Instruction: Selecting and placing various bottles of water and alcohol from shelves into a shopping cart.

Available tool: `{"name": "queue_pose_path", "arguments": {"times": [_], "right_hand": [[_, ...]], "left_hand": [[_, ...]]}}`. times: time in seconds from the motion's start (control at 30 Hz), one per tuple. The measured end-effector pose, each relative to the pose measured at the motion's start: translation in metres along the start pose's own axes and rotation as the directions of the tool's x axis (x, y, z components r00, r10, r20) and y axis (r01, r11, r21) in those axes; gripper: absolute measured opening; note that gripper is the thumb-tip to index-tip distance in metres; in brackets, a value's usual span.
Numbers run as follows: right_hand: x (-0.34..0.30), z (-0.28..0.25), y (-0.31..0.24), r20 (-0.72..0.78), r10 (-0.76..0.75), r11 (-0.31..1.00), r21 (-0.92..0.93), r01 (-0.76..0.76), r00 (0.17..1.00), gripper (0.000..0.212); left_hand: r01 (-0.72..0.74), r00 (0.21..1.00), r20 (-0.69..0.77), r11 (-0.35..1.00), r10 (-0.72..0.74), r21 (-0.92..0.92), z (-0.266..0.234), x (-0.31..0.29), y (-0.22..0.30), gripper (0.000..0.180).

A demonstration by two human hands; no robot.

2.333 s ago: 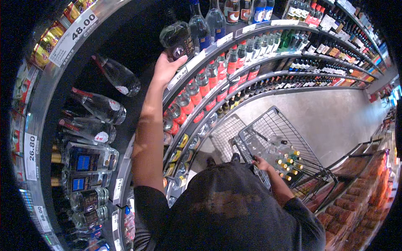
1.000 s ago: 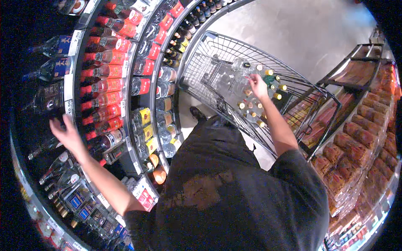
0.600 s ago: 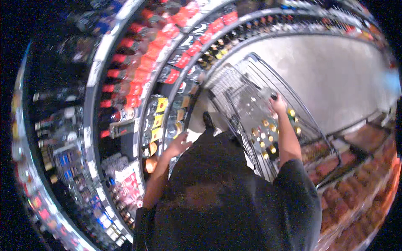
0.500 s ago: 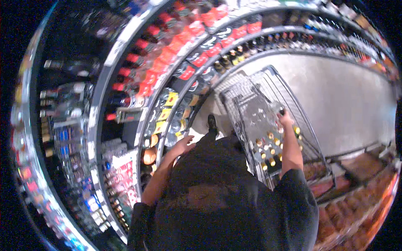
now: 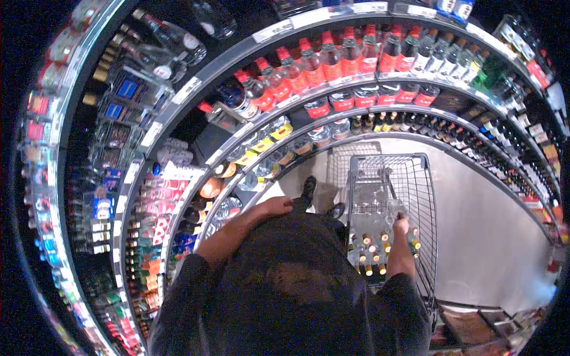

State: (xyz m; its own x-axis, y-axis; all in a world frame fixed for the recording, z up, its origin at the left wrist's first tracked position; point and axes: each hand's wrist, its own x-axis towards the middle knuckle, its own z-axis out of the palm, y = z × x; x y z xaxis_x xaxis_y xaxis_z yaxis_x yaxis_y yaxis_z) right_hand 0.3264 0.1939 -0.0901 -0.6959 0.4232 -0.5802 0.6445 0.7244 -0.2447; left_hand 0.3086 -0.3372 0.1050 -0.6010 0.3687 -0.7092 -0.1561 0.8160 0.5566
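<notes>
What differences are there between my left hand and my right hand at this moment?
The left hand is in front of the body, while the right hand is over or inside the shopping cart. No object shows in the left hand; the right hand appears to hold a clear bottle near its dark top. Both are bare.

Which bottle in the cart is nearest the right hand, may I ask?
The clear, dark-topped bottle touching the right hand; the yellow-capped bottles sit lower in view.
</notes>
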Motion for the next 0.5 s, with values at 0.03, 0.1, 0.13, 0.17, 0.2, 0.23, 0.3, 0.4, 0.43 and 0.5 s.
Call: {"name": "queue_pose_path", "arguments": {"times": [0.03,0.1,0.13,0.17,0.2,0.23,0.3,0.4,0.43,0.5], "right_hand": [[-0.003,0.001,0.000,0.001,-0.012,1.000,-0.009,0.012,1.000,0.034],[-0.012,0.002,-0.003,-0.101,0.040,0.999,0.013,-0.039,0.994,0.031],[-0.019,0.001,-0.005,-0.134,-0.011,0.999,0.028,0.015,0.991,0.031],[-0.023,-0.001,-0.007,-0.133,-0.017,0.999,0.029,0.021,0.991,0.031],[-0.029,-0.002,-0.009,-0.161,-0.045,0.997,0.051,0.054,0.986,0.032],[-0.034,-0.004,-0.011,-0.189,-0.070,0.994,0.073,0.085,0.979,0.032],[-0.048,-0.013,-0.025,-0.233,-0.108,0.987,0.089,0.132,0.966,0.032],[-0.074,-0.032,-0.048,-0.258,-0.056,0.998,-0.002,0.058,0.964,0.030],[-0.084,-0.033,-0.049,-0.335,-0.127,0.992,-0.043,0.120,0.934,0.025],[-0.104,-0.041,-0.054,-0.419,-0.183,0.983,-0.085,0.162,0.889,0.020]], "left_hand": [[0.004,1.000,-0.010,1.000,-0.004,-0.011,0.003,0.000,0.001,0.044],[-0.057,0.998,-0.002,0.998,0.057,0.004,0.004,0.000,0.005,0.043],[-0.133,0.990,-0.057,0.990,0.131,-0.034,0.005,-0.002,0.007,0.039],[-0.131,0.990,-0.061,0.991,0.128,-0.033,0.007,0.000,0.010,0.039],[-0.124,0.990,-0.060,0.992,0.126,0.024,0.009,0.004,0.013,0.036],[-0.119,0.991,-0.057,0.990,0.124,0.082,0.010,0.007,0.016,0.033],[-0.136,0.985,-0.098,0.987,0.144,0.084,0.011,0.013,0.020,0.029],[-0.167,0.972,-0.139,0.970,0.192,0.175,0.015,0.036,0.043,0.027],[-0.234,0.957,-0.118,0.945,0.266,0.229,0.013,0.042,0.059,0.028],[-0.370,0.917,-0.067,0.900,0.394,0.229,0.006,0.050,0.091,0.033]]}}
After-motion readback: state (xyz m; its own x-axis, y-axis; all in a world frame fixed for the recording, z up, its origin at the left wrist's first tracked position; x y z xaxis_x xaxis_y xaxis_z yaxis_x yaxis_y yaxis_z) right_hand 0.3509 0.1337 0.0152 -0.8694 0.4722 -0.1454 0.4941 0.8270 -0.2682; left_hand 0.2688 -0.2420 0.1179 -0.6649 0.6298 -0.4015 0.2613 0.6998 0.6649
